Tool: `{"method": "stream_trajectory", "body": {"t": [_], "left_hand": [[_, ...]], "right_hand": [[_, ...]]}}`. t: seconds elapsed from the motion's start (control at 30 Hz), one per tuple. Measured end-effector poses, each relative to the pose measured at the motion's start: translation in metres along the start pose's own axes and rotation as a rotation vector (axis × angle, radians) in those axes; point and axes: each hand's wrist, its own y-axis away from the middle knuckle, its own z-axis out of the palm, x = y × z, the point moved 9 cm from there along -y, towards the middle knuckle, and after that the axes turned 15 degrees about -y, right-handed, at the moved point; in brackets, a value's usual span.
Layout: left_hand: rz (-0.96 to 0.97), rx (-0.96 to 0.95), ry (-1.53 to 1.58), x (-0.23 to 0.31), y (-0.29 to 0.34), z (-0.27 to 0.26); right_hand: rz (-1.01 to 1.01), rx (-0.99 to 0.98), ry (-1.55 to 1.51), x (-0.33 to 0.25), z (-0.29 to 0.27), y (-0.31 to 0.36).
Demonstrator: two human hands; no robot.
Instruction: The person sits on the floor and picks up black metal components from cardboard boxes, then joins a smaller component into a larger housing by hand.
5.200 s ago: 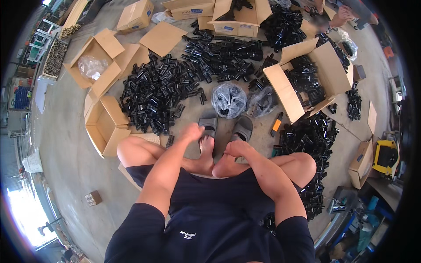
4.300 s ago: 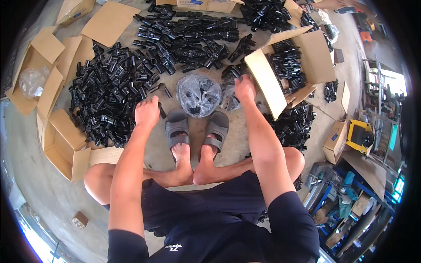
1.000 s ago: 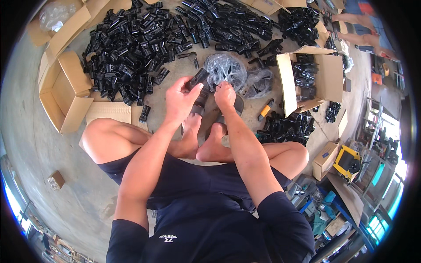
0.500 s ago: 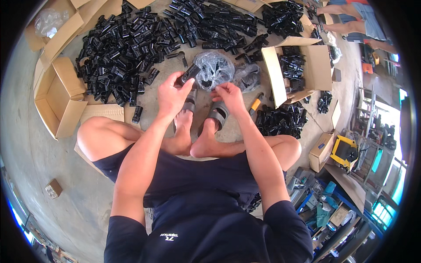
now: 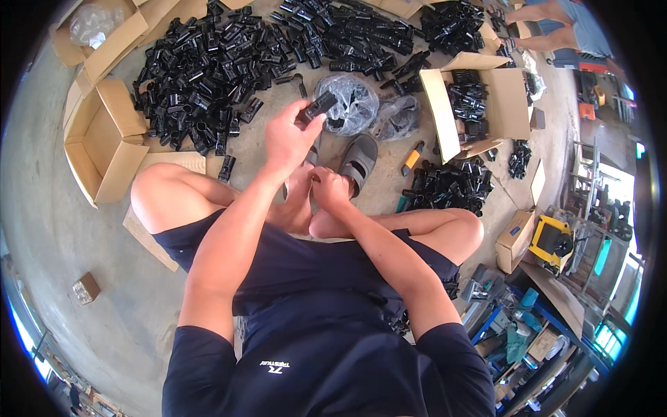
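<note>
My left hand (image 5: 286, 141) grips a short black tubular fitting (image 5: 319, 107), held up just in front of a clear plastic bag (image 5: 353, 104) with dark parts inside. Closer to me, my right hand (image 5: 332, 189) is closed over my feet, beside a grey sandal (image 5: 360, 158). Its fingertips are pinched together, and whatever they hold is hidden or too small to name. A large heap of similar black fittings (image 5: 201, 76) lies on the floor at the far left.
An open carton (image 5: 511, 104) filled with black fittings stands at right, near a smaller heap (image 5: 451, 186) and a yellow-and-black tool (image 5: 412, 158). At left sits an open cardboard box (image 5: 94, 156). A second plastic bag (image 5: 397, 118) lies ahead. Another person's legs (image 5: 545, 28) show at far right.
My right hand has drawn back from beside the plastic bag toward my feet. The left hand still holds the fitting; it sits slightly further right and nearer the bag in view.
</note>
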Motion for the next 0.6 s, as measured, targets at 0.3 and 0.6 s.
{"method": "stream_trajectory", "body": {"t": [0.3, 0.6], "left_hand": [[0.429, 0.201, -0.291, 0.049, 0.013, -0.013], [0.598, 0.215, -0.403, 0.074, 0.022, -0.012]], "right_hand": [[0.255, 0.144, -0.480, -0.033, -0.103, -0.013], [-0.023, 0.297, -0.449, -0.134, -0.176, -0.016]]}}
